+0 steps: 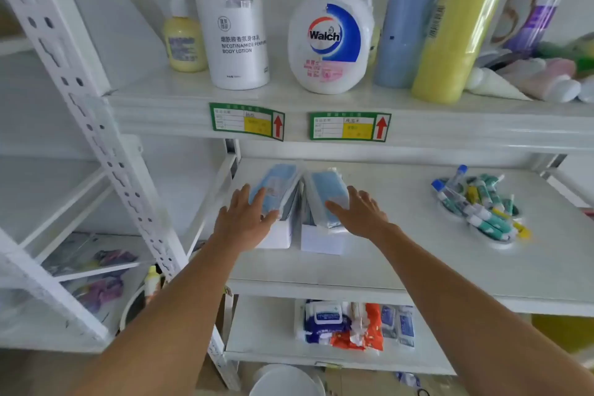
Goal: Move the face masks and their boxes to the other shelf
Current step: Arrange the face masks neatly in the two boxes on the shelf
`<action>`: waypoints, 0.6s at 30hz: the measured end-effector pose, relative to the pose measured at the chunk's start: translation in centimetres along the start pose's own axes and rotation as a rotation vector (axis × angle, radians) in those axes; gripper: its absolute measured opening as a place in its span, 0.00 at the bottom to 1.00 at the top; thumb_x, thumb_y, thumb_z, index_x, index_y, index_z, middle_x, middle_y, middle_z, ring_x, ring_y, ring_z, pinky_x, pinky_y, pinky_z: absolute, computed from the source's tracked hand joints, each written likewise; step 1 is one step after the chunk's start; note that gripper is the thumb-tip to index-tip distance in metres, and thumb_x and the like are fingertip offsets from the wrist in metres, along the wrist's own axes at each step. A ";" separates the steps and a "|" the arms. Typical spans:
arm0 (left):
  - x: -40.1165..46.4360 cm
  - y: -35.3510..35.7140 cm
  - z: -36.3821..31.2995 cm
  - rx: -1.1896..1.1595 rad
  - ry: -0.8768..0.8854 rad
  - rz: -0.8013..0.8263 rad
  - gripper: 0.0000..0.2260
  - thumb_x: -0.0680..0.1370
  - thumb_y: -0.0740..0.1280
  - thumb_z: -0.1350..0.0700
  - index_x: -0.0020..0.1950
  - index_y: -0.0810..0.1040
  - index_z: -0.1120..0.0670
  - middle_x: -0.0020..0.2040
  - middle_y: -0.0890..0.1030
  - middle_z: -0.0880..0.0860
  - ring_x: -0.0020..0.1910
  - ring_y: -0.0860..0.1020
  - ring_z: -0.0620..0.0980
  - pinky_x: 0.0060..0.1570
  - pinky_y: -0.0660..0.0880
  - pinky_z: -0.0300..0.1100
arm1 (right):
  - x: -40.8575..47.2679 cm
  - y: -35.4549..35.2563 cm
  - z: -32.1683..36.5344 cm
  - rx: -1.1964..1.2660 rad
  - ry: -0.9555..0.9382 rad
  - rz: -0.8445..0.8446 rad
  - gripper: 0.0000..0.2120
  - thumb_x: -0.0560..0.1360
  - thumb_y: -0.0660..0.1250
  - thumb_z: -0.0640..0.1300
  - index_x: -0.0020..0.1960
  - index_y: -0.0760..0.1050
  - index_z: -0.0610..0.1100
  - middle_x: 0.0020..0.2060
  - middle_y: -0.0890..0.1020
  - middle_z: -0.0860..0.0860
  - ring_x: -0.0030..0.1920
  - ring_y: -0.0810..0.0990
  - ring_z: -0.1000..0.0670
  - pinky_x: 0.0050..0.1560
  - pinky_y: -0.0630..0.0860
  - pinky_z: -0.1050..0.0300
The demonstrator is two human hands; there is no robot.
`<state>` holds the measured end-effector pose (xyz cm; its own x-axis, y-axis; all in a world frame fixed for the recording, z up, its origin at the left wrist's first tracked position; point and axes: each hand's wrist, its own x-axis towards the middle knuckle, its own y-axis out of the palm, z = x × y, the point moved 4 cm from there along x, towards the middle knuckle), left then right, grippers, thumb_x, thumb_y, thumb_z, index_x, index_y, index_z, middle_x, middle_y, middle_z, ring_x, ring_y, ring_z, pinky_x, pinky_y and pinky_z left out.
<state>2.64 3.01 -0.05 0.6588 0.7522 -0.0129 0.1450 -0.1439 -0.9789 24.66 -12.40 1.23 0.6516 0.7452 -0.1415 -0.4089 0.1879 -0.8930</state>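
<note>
Two white boxes stand side by side at the left of the middle shelf [401,264], each with a clear-wrapped pack of blue face masks on top. My left hand [242,222] lies with straight fingers on the left mask pack [278,180], which tops the left box [281,236]. My right hand [358,210] rests with spread fingers on the right mask pack [324,186], above the right box [321,239]. Neither hand is curled round anything.
Small tubes [479,206] lie heaped at the right of the middle shelf. Pump bottles [328,38] and tall rolls [446,26] fill the shelf above. Wet-wipe packs [340,325] lie on the shelf below. A second white rack [80,96] stands to the left.
</note>
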 end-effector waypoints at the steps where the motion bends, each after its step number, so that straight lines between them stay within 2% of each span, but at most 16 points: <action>1: 0.4 0.1 0.0 -0.017 -0.019 0.001 0.32 0.83 0.50 0.33 0.83 0.50 0.46 0.84 0.48 0.55 0.83 0.50 0.59 0.76 0.61 0.63 | 0.6 0.2 -0.1 0.053 0.022 0.000 0.38 0.77 0.58 0.70 0.78 0.57 0.47 0.73 0.67 0.41 0.70 0.69 0.36 0.68 0.69 0.37; 5: 2.2 0.3 0.6 -0.058 -0.099 -0.010 0.29 0.84 0.50 0.37 0.83 0.52 0.47 0.84 0.51 0.56 0.81 0.54 0.61 0.74 0.61 0.62 | 2.3 1.3 -0.7 0.123 0.094 0.038 0.37 0.75 0.66 0.66 0.74 0.60 0.46 0.67 0.70 0.42 0.63 0.74 0.35 0.63 0.74 0.41; 7: 2.6 0.5 0.7 -0.070 -0.128 -0.012 0.27 0.86 0.48 0.40 0.83 0.53 0.48 0.82 0.55 0.58 0.78 0.61 0.64 0.71 0.65 0.61 | 2.7 1.8 -0.9 0.137 0.121 0.045 0.35 0.73 0.69 0.64 0.71 0.62 0.45 0.64 0.72 0.42 0.59 0.76 0.37 0.59 0.75 0.43; 10: 2.9 0.8 1.2 -0.108 -0.167 0.021 0.26 0.86 0.48 0.41 0.82 0.55 0.50 0.76 0.64 0.60 0.69 0.72 0.64 0.65 0.71 0.60 | 3.1 2.0 -1.0 0.177 0.151 0.042 0.37 0.71 0.73 0.62 0.70 0.65 0.41 0.60 0.75 0.43 0.54 0.77 0.40 0.54 0.77 0.47; 13: 3.5 1.0 1.8 -0.176 -0.193 0.028 0.24 0.86 0.50 0.42 0.78 0.59 0.52 0.67 0.72 0.61 0.61 0.77 0.63 0.60 0.75 0.59 | 3.6 1.5 -1.3 0.231 0.181 0.029 0.37 0.70 0.76 0.60 0.68 0.68 0.39 0.59 0.77 0.42 0.54 0.77 0.42 0.52 0.76 0.51; 16: 4.2 1.3 2.6 -0.283 -0.213 0.009 0.22 0.86 0.54 0.43 0.75 0.64 0.53 0.62 0.76 0.60 0.57 0.79 0.61 0.56 0.77 0.56 | 3.9 0.5 -2.9 0.497 0.236 0.006 0.33 0.68 0.80 0.52 0.66 0.72 0.38 0.58 0.79 0.42 0.55 0.80 0.42 0.57 0.78 0.49; 18: 4.6 1.4 3.1 -0.391 -0.223 -0.026 0.21 0.85 0.59 0.44 0.74 0.67 0.54 0.64 0.77 0.60 0.58 0.79 0.60 0.52 0.75 0.53 | 3.5 -0.3 -4.5 0.743 0.266 -0.027 0.31 0.69 0.81 0.47 0.65 0.73 0.37 0.54 0.81 0.42 0.49 0.82 0.45 0.50 0.80 0.51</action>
<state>3.55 8.24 -2.16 0.4821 0.8729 -0.0751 0.4556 -0.3230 -0.8295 29.91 -12.72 -0.90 0.7598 0.5738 -0.3056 -0.6496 0.6517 -0.3916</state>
